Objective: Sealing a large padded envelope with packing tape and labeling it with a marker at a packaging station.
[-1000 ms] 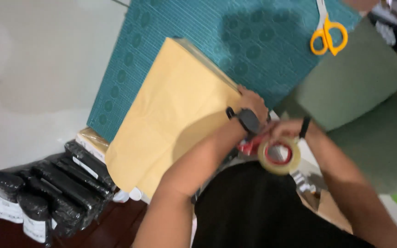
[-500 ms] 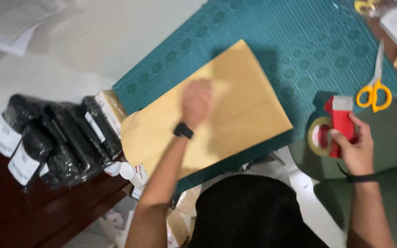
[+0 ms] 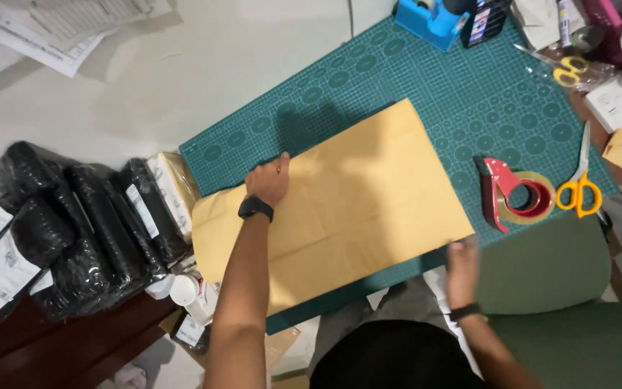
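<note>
Motion blurs right hand point(image 3: 462, 268) at brown envelope's point(image 3: 340, 202) near edge.

We see our right hand point(image 3: 462, 265) motion-blurred, its fingers indistinct; the blue tape dispenser point(image 3: 432, 16) is cropped by the top edge. Our left forearm hides part of the brown envelope point(image 3: 354, 194).

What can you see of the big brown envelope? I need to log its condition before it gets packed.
The brown envelope is a large, flat rectangle of tan paper with faint creases across it. It lies slanted on the green cutting mat, its left end overhanging the mat's edge toward the black parcels. The left hand presses flat on its upper left part; the right hand sits at its lower right corner. No tears or writing show. The red tape dispenser lies just clear of its right edge.
</note>
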